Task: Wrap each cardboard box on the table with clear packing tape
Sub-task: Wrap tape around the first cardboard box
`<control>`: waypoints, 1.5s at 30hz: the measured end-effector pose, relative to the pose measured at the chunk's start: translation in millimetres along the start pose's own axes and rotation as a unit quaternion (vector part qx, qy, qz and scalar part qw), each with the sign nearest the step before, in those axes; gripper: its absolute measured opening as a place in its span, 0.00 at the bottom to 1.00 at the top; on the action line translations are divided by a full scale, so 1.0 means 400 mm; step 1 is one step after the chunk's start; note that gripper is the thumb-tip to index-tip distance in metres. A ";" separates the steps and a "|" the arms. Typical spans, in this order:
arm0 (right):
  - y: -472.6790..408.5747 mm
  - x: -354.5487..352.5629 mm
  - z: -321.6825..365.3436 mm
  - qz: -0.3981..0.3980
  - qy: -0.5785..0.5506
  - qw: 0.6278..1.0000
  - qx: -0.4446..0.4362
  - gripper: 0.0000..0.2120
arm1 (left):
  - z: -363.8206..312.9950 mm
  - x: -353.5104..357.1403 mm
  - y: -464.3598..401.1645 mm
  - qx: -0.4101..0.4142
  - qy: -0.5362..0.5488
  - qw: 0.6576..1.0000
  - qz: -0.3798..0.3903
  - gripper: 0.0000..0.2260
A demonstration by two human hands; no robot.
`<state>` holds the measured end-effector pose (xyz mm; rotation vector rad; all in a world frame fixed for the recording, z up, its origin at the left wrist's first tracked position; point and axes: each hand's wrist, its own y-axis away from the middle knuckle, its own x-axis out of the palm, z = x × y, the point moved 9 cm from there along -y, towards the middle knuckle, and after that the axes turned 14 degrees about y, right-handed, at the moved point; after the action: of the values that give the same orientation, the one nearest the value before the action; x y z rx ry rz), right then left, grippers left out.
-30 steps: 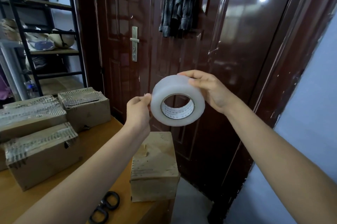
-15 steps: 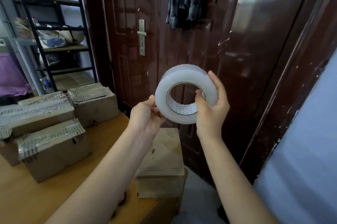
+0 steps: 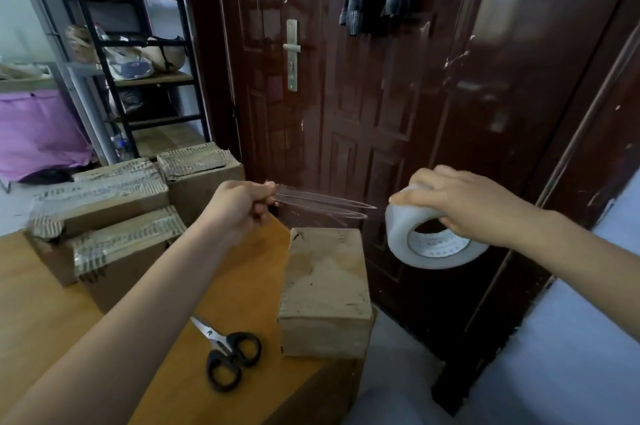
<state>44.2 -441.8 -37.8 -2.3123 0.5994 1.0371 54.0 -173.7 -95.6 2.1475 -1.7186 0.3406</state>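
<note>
My right hand [image 3: 464, 203] grips a roll of clear packing tape [image 3: 429, 241] from above, off the table's right edge. My left hand [image 3: 239, 205] pinches the free end of the tape, and a clear strip [image 3: 322, 205] stretches between hand and roll. Below the strip, a plain cardboard box [image 3: 325, 289] stands on end at the wooden table's [image 3: 34, 314] right corner. Several cardboard boxes with shiny tape on top sit at the left: a near one [image 3: 128, 251], a long one [image 3: 100, 196] behind it and a far one [image 3: 201, 172].
Black-handled scissors [image 3: 228, 352] lie on the table near the front, left of the plain box. A dark brown door [image 3: 346, 113] stands close behind the table. A black shelf rack [image 3: 135, 44] and a purple cloth [image 3: 38, 134] are at the far left.
The hands have dropped and moved apart. My left hand drew a strip of tape off the roll to the left, while my right hand carried the roll right and shifted to gripping it from above.
</note>
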 end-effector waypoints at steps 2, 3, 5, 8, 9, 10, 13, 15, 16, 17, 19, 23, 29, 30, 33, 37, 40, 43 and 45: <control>0.011 0.021 0.028 0.006 0.049 0.998 -0.029 0.42 | 0.027 -0.020 0.003 0.001 -0.010 1.000 -0.013 0.08; 0.018 0.026 0.033 0.002 0.047 0.998 -0.029 0.43 | 0.039 -0.028 0.002 0.000 -0.013 1.000 -0.015 0.08; 0.027 0.033 0.025 0.000 0.014 1.000 -0.008 0.43 | 0.060 -0.041 0.000 -0.010 -0.011 1.000 -0.012 0.07; 0.033 0.017 0.026 -0.023 0.008 1.000 0.004 0.42 | 0.066 -0.055 0.004 0.005 -0.039 0.999 -0.017 0.09; 0.034 0.016 0.031 -0.024 0.012 1.000 0.002 0.43 | 0.064 -0.059 0.007 0.012 -0.052 0.998 -0.020 0.10; 0.034 0.020 0.037 -0.020 0.010 1.000 0.001 0.43 | 0.066 -0.063 0.007 0.012 -0.057 0.998 -0.022 0.10; 0.030 0.028 0.053 -0.017 0.004 1.000 -0.006 0.42 | 0.096 -0.088 0.006 -0.027 -0.026 0.999 -0.026 0.09; 0.025 0.028 0.060 -0.024 0.018 0.999 -0.015 0.43 | 0.121 -0.101 0.007 -0.056 0.004 0.998 -0.025 0.07; 0.023 0.031 0.061 -0.024 0.020 0.999 -0.016 0.43 | 0.129 -0.104 0.006 -0.062 0.009 0.998 -0.024 0.06; 0.022 0.034 0.062 -0.023 0.018 0.999 -0.018 0.43 | 0.135 -0.106 0.004 -0.065 0.010 0.998 -0.024 0.06; 0.021 0.039 0.063 -0.015 0.013 1.000 -0.018 0.43 | 0.140 -0.106 -0.001 -0.066 0.014 0.997 -0.027 0.06; 0.024 0.045 0.068 -0.014 0.015 1.000 -0.011 0.43 | 0.145 -0.107 -0.006 -0.069 0.021 0.997 -0.028 0.06; 0.036 0.102 0.108 0.022 0.012 1.000 -0.009 0.44 | 0.187 -0.123 0.006 -0.067 -0.003 0.997 -0.047 0.05; 0.039 0.108 0.111 0.021 0.010 1.000 -0.007 0.44 | 0.188 -0.123 0.006 -0.059 -0.014 0.997 -0.048 0.05; 0.042 0.110 0.120 0.012 0.009 1.000 -0.001 0.44 | 0.194 -0.118 0.012 -0.038 -0.051 0.996 -0.055 0.06; 0.036 0.115 0.136 0.008 0.020 1.000 0.002 0.44 | 0.219 -0.109 0.014 -0.033 -0.114 0.992 -0.048 0.10; 0.027 0.126 0.149 0.022 0.019 1.000 -0.002 0.43 | 0.231 -0.088 0.018 -0.034 -0.170 0.984 -0.025 0.10; 0.010 0.127 0.175 0.038 0.014 0.999 -0.012 0.40 | 0.241 -0.068 0.030 -0.031 -0.229 0.973 -0.017 0.12; 0.001 0.126 0.187 0.042 0.003 0.999 -0.014 0.38 | 0.243 -0.063 0.034 -0.017 -0.317 0.948 -0.017 0.10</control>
<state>34.2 -404.4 -119.3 -2.3334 0.6936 1.0838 31.0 -195.6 -191.7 2.4171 -1.9696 -0.4430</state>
